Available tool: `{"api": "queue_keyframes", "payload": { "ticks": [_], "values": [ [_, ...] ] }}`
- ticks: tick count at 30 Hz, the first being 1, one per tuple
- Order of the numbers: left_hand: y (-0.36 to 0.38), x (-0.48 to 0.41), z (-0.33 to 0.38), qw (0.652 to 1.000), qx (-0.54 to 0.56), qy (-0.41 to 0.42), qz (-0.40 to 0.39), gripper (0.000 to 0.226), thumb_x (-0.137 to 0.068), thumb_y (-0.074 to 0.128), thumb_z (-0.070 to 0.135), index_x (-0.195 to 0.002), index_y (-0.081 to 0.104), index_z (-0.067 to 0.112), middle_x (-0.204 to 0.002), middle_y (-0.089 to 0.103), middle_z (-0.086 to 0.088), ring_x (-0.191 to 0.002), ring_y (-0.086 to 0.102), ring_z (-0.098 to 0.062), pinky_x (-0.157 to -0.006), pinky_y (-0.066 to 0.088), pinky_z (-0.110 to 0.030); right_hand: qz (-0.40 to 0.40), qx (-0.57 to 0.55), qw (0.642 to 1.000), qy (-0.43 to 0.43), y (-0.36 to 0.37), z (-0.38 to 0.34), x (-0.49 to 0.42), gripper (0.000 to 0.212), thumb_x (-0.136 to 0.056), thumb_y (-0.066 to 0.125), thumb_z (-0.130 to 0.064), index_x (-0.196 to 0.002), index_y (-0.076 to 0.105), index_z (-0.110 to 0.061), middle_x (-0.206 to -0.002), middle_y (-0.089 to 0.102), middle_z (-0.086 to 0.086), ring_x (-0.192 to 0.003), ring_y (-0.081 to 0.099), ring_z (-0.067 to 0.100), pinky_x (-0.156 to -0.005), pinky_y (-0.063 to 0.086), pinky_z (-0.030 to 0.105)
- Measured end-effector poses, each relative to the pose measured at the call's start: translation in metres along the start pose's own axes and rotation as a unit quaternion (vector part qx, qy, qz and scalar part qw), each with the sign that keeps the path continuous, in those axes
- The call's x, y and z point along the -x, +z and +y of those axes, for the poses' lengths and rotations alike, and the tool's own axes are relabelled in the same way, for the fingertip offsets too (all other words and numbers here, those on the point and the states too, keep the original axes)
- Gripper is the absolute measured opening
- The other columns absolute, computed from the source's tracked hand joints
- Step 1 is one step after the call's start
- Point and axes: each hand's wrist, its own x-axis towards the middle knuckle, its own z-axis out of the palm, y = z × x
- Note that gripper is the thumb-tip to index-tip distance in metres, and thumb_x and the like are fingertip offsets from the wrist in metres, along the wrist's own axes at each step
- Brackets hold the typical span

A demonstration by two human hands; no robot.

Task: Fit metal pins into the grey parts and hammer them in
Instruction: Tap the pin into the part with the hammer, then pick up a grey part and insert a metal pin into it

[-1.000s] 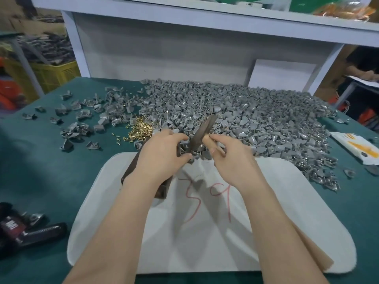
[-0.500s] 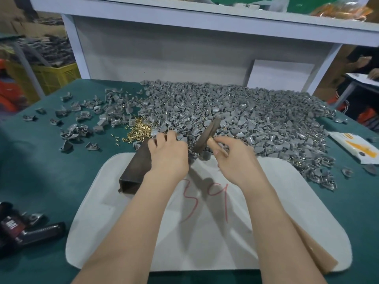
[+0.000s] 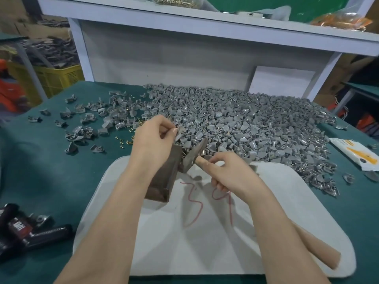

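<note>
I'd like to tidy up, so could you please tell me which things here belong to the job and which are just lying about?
Job: part in left hand, parts pile, pins, hammer in right hand, block, mat.
Lying about: black tools, packet, yellow crate.

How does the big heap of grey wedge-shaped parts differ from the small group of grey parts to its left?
The big heap is dense and piled, hiding the green cloth; the small group lies scattered, cloth showing between parts. The big heap spreads far wider than the small group. Both rest on that cloth.
</note>
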Motion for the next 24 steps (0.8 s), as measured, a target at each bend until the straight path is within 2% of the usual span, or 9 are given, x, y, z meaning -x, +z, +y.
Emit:
{"api": "queue_keyframes", "payload": {
  "ticks": [5, 8, 10, 13, 15, 19, 21, 22, 24],
  "values": [
    [-0.009, 0.0, -0.009, 0.998, 0.06, -0.011, -0.019, 0.011, -0.087, 0.065, 0.008, -0.09, 0.064, 0.018, -0.091, 0.066, 0.008, -0.089, 0.062, -0.005, -0.08, 0.045, -0.009, 0.01, 0.165, 0.986, 0.01, 0.003, -0.005, 0.003, 0.031, -0.09, 0.054, -0.046, -0.087, 0.07, -0.02, -0.082, 0.071, 0.006, -0.066, 0.062, 0.018, -0.058, 0.05, 0.029],
    [-0.01, 0.001, -0.013, 0.998, 0.053, 0.001, -0.029, 0.012, -0.088, 0.064, 0.006, -0.094, 0.063, 0.017, -0.091, 0.064, 0.01, -0.089, 0.06, -0.004, -0.071, 0.042, -0.001, 0.108, 0.209, 0.972, -0.021, 0.005, -0.013, 0.004, 0.026, -0.089, 0.056, -0.044, -0.099, 0.068, -0.023, -0.099, 0.067, 0.0, -0.087, 0.062, 0.017, -0.074, 0.051, 0.031],
    [-0.009, 0.002, -0.015, 0.998, 0.06, 0.006, -0.028, 0.012, -0.087, 0.063, 0.005, -0.095, 0.062, 0.014, -0.092, 0.064, 0.007, -0.089, 0.06, -0.008, -0.074, 0.044, -0.003, 0.174, 0.169, 0.966, -0.094, 0.009, -0.027, 0.002, 0.025, -0.09, 0.057, -0.039, -0.11, 0.063, -0.025, -0.101, 0.062, -0.004, -0.084, 0.058, 0.011, -0.076, 0.047, 0.028],
    [-0.006, 0.003, -0.016, 0.997, 0.07, 0.02, -0.029, 0.014, -0.086, 0.062, 0.002, -0.096, 0.061, 0.013, -0.092, 0.064, 0.004, -0.09, 0.061, -0.01, -0.081, 0.047, -0.011, 0.118, 0.077, 0.973, -0.184, 0.026, -0.056, -0.012, 0.031, -0.091, 0.057, -0.033, -0.121, 0.058, -0.026, -0.095, 0.062, -0.01, -0.079, 0.056, 0.003, -0.073, 0.044, 0.02],
    [-0.008, 0.004, -0.02, 0.995, 0.097, 0.006, -0.012, 0.018, -0.086, 0.062, 0.002, -0.096, 0.058, 0.016, -0.094, 0.063, 0.007, -0.089, 0.061, -0.005, -0.082, 0.048, -0.011, 0.096, -0.009, 0.98, -0.176, 0.036, -0.071, -0.03, 0.024, -0.092, 0.057, -0.024, -0.116, 0.059, -0.023, -0.089, 0.064, -0.011, -0.074, 0.059, 0.001, -0.069, 0.049, 0.019],
    [-0.021, 0.0, -0.032, 0.97, 0.198, -0.071, 0.122, 0.016, -0.09, 0.061, 0.009, -0.095, 0.058, 0.025, -0.1, 0.063, 0.01, -0.094, 0.06, -0.001, -0.085, 0.046, -0.015, 0.252, -0.173, 0.95, -0.064, 0.011, -0.076, -0.083, 0.031, -0.095, 0.053, -0.018, -0.125, 0.047, -0.011, -0.109, 0.065, 0.005, -0.083, 0.063, 0.01, -0.067, 0.05, 0.021],
    [-0.029, -0.003, -0.037, 0.936, 0.251, -0.117, 0.218, 0.017, -0.091, 0.057, 0.011, -0.091, 0.058, 0.028, -0.098, 0.062, 0.009, -0.091, 0.059, -0.004, -0.084, 0.046, -0.02, 0.242, -0.044, 0.968, 0.045, 0.006, -0.073, -0.104, 0.069, -0.093, 0.057, -0.027, -0.147, 0.017, -0.012, -0.141, 0.043, 0.019, -0.12, 0.05, 0.028, -0.1, 0.043, 0.039],
    [-0.032, -0.005, -0.04, 0.91, 0.288, -0.142, 0.261, 0.018, -0.092, 0.055, 0.01, -0.09, 0.057, 0.028, -0.095, 0.06, 0.01, -0.087, 0.058, -0.004, -0.081, 0.046, -0.019, 0.213, 0.062, 0.972, 0.074, 0.012, -0.075, -0.107, 0.085, -0.091, 0.059, -0.033, -0.15, 0.0, -0.017, -0.152, 0.023, 0.022, -0.136, 0.03, 0.036, -0.112, 0.026, 0.047],
    [-0.038, -0.01, -0.045, 0.855, 0.363, -0.176, 0.326, 0.019, -0.093, 0.05, 0.008, -0.092, 0.055, 0.027, -0.091, 0.055, 0.012, -0.077, 0.053, 0.001, -0.068, 0.044, -0.01, 0.192, 0.19, 0.963, -0.008, 0.041, -0.089, -0.106, 0.087, -0.089, 0.059, -0.038, -0.15, -0.002, -0.028, -0.156, 0.007, 0.019, -0.142, 0.011, 0.038, -0.115, 0.01, 0.047]
  ]
}}
